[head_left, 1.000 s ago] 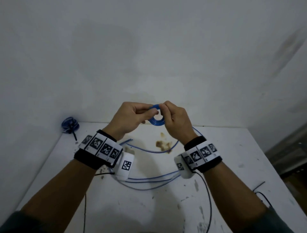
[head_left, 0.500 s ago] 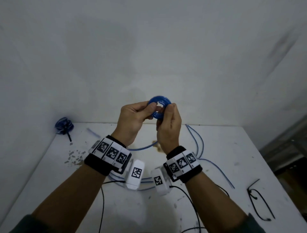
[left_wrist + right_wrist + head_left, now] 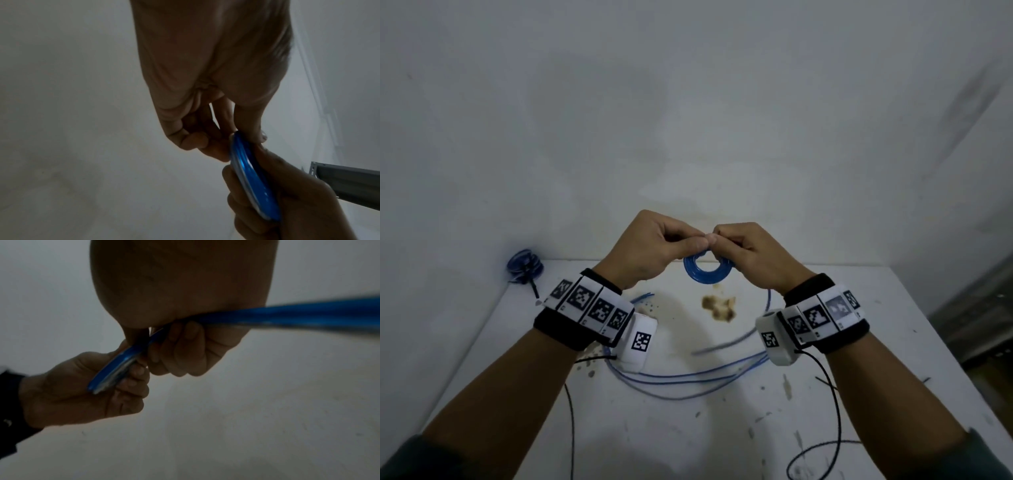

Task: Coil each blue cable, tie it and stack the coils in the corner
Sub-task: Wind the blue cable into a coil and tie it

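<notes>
Both hands are holding a small blue cable coil [image 3: 704, 274] up above the white worktop [image 3: 722, 428], in front of the wall. The left hand [image 3: 654, 250] is pinching the coil's top between thumb and curled fingers, and the right hand [image 3: 751, 251] is gripping it from the other side, thumbs meeting. The cable's loose tail [image 3: 768, 300] is hanging down by the right wrist. More loose blue cables [image 3: 688, 378] are lying on the worktop below, and a tied coil [image 3: 524, 267] is sitting in the far left corner.
</notes>
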`<act>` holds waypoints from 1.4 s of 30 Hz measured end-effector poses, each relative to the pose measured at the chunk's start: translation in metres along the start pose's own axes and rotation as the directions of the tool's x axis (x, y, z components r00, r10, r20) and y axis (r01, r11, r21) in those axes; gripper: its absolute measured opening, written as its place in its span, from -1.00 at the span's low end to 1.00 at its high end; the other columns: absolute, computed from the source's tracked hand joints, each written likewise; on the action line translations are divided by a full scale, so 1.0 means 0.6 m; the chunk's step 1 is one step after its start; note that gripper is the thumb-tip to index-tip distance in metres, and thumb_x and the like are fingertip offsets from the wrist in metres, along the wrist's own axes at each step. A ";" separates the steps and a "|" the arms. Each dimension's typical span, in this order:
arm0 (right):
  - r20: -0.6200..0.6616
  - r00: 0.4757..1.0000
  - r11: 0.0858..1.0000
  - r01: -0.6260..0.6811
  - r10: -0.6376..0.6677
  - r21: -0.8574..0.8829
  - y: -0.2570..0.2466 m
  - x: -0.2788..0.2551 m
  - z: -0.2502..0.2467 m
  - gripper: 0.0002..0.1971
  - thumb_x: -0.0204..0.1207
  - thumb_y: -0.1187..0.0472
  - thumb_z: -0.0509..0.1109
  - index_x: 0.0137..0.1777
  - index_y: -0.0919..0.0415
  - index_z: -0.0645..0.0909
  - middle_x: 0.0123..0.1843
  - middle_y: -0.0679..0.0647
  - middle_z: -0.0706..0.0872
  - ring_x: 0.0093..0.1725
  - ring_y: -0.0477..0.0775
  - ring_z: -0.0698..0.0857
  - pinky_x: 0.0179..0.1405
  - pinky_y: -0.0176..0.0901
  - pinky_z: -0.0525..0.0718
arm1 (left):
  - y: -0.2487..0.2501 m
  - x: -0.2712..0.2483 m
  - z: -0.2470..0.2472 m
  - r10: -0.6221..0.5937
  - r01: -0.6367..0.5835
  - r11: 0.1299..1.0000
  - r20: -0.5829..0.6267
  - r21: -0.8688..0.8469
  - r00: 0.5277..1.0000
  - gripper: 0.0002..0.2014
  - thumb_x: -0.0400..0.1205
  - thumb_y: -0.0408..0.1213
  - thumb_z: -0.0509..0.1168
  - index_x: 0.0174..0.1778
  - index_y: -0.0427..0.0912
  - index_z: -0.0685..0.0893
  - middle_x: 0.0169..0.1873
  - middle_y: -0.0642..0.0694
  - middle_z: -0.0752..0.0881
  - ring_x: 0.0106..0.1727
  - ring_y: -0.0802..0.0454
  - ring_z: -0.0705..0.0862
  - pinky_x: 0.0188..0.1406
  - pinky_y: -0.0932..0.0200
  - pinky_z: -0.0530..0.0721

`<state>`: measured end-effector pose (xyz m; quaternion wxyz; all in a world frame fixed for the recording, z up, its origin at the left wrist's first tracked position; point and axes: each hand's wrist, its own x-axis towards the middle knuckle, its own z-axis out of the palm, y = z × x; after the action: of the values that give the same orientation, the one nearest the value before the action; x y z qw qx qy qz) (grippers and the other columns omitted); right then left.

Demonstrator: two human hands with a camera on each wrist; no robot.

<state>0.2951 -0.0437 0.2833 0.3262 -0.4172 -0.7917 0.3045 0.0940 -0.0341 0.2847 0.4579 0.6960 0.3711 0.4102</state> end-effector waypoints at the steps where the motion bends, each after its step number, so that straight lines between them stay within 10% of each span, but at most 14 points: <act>1: 0.007 1.000 0.999 0.001 -0.001 0.034 -0.001 -0.003 -0.002 -0.59 0.75 0.14 0.25 -0.35 0.30 0.53 -0.50 -0.10 0.46 -0.47 -0.10 0.40 -0.37 -0.27 0.37 | -0.002 -0.002 0.002 0.015 -0.015 1.000 0.002 -0.020 1.000 -0.88 0.49 -0.33 0.50 -0.08 -0.16 0.84 -0.25 -0.13 0.86 -0.15 -0.04 0.83 0.01 0.05 0.79; 7: 0.088 0.996 1.000 -0.025 0.025 -0.003 -0.004 -0.011 -0.009 -0.67 0.73 0.14 0.28 -0.29 0.17 0.64 -0.35 0.24 0.67 -0.39 -0.04 0.53 -0.30 -0.21 0.49 | -0.017 -0.017 0.012 0.020 -0.022 0.995 -0.028 -0.100 0.999 -0.65 0.46 -0.36 0.50 0.18 -0.18 0.73 -0.36 -0.15 0.82 -0.26 -0.04 0.78 -0.09 0.05 0.78; 13: 0.157 0.986 0.985 -0.028 0.055 -0.170 0.001 -0.011 -0.007 -0.63 0.74 0.03 0.25 -0.24 0.23 0.62 -0.40 0.14 0.59 -0.43 0.02 0.47 -0.36 -0.09 0.45 | -0.028 -0.030 0.011 -0.083 0.062 0.984 0.122 0.170 0.989 -0.92 0.58 -0.32 0.47 -0.18 -0.07 0.86 -0.33 -0.10 0.84 -0.26 0.08 0.79 -0.16 0.22 0.71; 18: 0.060 0.997 0.991 -0.057 0.050 0.119 -0.006 -0.012 -0.004 -0.59 0.74 0.13 0.26 -0.28 0.37 0.66 -0.47 -0.08 0.60 -0.51 -0.15 0.44 -0.41 -0.39 0.40 | -0.028 -0.035 0.014 0.024 -0.024 0.999 0.016 0.038 1.000 -0.93 0.51 -0.25 0.47 -0.17 -0.13 0.85 -0.44 -0.19 0.79 -0.43 0.02 0.68 -0.32 0.15 0.68; 22: -0.162 0.983 0.946 -0.034 0.091 0.323 -0.010 -0.019 0.038 -0.57 0.76 0.18 0.23 -0.21 0.50 0.68 -0.41 0.12 0.65 -0.54 -0.19 0.50 -0.44 -0.44 0.42 | -0.032 -0.036 0.020 0.067 -0.066 0.998 -0.071 0.015 0.995 -0.91 0.53 -0.38 0.48 -0.18 -0.09 0.86 -0.43 -0.06 0.81 -0.47 0.04 0.63 -0.38 0.16 0.66; 27: -0.615 0.777 0.947 0.082 0.135 0.311 -0.001 -0.030 0.130 -0.60 0.70 0.01 0.24 -0.27 0.28 0.55 -0.45 0.18 0.51 -0.48 0.14 0.44 -0.47 0.00 0.42 | -0.040 -0.039 0.036 0.041 -0.044 0.999 -0.160 -0.014 0.986 -0.89 0.51 -0.41 0.49 -0.23 -0.10 0.84 -0.51 -0.01 0.77 -0.49 0.07 0.64 -0.38 0.20 0.67; 31: -0.750 0.642 0.953 0.096 0.161 0.287 0.002 -0.029 0.159 -0.78 0.69 0.01 0.20 -0.18 -0.05 0.57 -0.48 -0.16 0.49 -0.51 -0.01 0.40 -0.54 0.03 0.39 | -0.049 -0.048 0.050 0.024 -0.030 0.999 -0.264 -0.018 0.964 -0.92 0.52 -0.42 0.51 -0.19 -0.15 0.84 -0.50 -0.08 0.78 -0.48 0.04 0.70 -0.34 0.18 0.71; 38: -0.517 0.854 0.989 0.122 -0.064 0.079 0.020 -0.020 0.108 -0.79 0.68 0.27 0.29 -0.14 0.31 0.69 -0.36 -0.20 0.61 -0.42 -0.19 0.54 -0.35 -0.42 0.41 | -0.036 -0.044 0.007 -0.117 0.116 0.992 0.021 0.043 0.993 -0.86 0.60 -0.33 0.44 0.05 -0.17 0.83 -0.14 -0.12 0.86 -0.09 -0.07 0.81 -0.12 0.05 0.75; 42: -0.427 0.898 0.991 0.132 -0.106 0.033 0.013 -0.011 0.083 -0.80 0.67 0.25 0.35 -0.18 0.26 0.69 -0.41 -0.23 0.59 -0.44 -0.18 0.52 -0.35 -0.43 0.40 | -0.029 -0.041 0.011 -0.047 0.049 0.998 -0.052 0.029 0.998 -0.93 0.58 -0.38 0.45 -0.12 -0.22 0.86 -0.31 -0.09 0.85 -0.25 0.05 0.79 -0.17 0.19 0.73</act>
<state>0.2630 -0.0563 0.2456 0.5212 -0.4141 -0.7161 0.2101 0.0880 -0.0529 0.2612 0.4473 0.6830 0.4056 0.4110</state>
